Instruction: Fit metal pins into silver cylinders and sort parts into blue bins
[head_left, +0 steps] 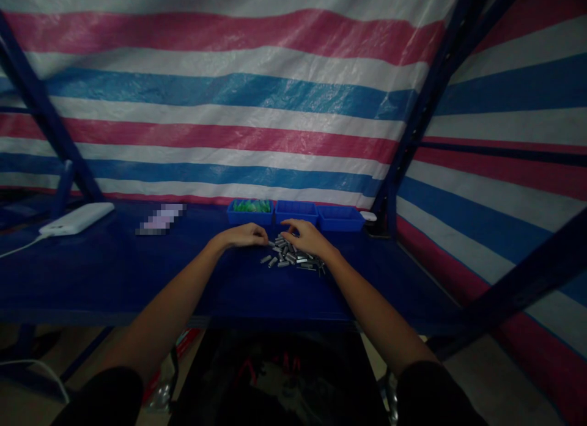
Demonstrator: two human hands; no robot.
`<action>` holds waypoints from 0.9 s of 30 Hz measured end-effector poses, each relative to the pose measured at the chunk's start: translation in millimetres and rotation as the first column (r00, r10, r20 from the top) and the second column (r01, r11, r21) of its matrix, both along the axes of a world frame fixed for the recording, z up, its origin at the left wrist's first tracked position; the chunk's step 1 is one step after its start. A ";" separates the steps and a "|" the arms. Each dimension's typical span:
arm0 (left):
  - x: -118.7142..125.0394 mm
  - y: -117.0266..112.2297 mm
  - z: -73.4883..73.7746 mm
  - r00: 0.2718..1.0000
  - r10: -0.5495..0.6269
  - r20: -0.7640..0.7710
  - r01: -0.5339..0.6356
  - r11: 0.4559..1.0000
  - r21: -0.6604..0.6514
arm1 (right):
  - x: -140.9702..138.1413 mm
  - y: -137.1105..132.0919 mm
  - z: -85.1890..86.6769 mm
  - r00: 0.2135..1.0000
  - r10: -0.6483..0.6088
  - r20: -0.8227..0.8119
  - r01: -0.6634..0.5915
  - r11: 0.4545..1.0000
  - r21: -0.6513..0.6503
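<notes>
Both hands loosely curled over small metal cylinders, grip seemingly pinching, unclear.

Both arms stretched forward, converging far-centre. Left hand palm down, fingers curled in loosely. Right hand palm down, fingers bent, tips pointing left toward the other. Hands close, not touching.

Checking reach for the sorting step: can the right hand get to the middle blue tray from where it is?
Probably yes. The right hand rests on the pile of small metal pieces, and the middle blue tray sits just behind it on the table, open-topped, with nothing between them.
</notes>
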State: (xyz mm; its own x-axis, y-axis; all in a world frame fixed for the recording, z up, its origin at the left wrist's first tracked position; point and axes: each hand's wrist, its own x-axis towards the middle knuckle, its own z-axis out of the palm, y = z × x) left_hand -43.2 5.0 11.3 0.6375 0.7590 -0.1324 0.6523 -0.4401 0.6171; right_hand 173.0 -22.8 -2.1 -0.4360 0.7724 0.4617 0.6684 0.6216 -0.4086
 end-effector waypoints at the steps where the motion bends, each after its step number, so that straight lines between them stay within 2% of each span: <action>1: -0.1 1.0 -0.5 0.999 0.032 0.039 -0.032 0.999 -0.006 | -2.0 -1.2 0.0 1.000 0.006 -0.023 -0.006 0.999 0.033; 4: 3.2 2.1 -3.2 0.976 0.134 0.171 -0.126 0.991 -0.053 | -7.9 -4.5 -0.2 0.997 0.038 -0.074 -0.028 0.991 0.134; 6: 7.6 2.1 -5.8 0.952 0.168 0.256 -0.146 0.984 -0.100 | -11.1 -6.1 -0.6 0.996 0.051 -0.072 -0.037 0.984 0.174; 13: 19.9 4.9 -16.1 0.893 0.204 0.401 -0.147 0.975 -0.169 | -14.9 -6.2 -3.9 1.000 0.025 -0.001 -0.024 0.965 0.262; 17: 22.3 3.7 -17.1 0.865 0.163 0.475 -0.079 0.978 -0.191 | -16.5 -10.3 -1.4 0.999 0.024 0.042 -0.036 0.950 0.311; 19: 21.4 2.3 -14.8 0.881 0.131 0.455 -0.067 0.986 -0.156 | -16.3 -12.2 3.0 0.998 0.000 0.064 -0.021 0.945 0.328; 22: 16.8 0.4 -9.9 0.941 0.076 0.328 -0.092 0.995 0.033 | -10.7 -7.0 11.2 0.993 -0.109 0.049 0.085 0.931 0.354; 25: 11.3 -1.1 -7.0 0.989 -0.003 0.148 -0.026 0.981 0.193 | 1.8 8.8 14.2 0.945 -0.321 -0.066 0.321 0.870 0.375; 27: 9.7 -2.2 -7.0 0.995 -0.079 0.061 0.067 0.980 0.187 | 11.3 19.9 10.6 0.882 -0.458 -0.113 0.467 0.811 0.354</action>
State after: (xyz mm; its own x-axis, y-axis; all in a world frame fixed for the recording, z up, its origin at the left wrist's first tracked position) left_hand -33.5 2.9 4.3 0.6947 0.7176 0.0507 0.5738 -0.5952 0.5625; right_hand 184.3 -3.0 8.5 -0.0564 0.6576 0.7512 0.9080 0.3466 -0.2353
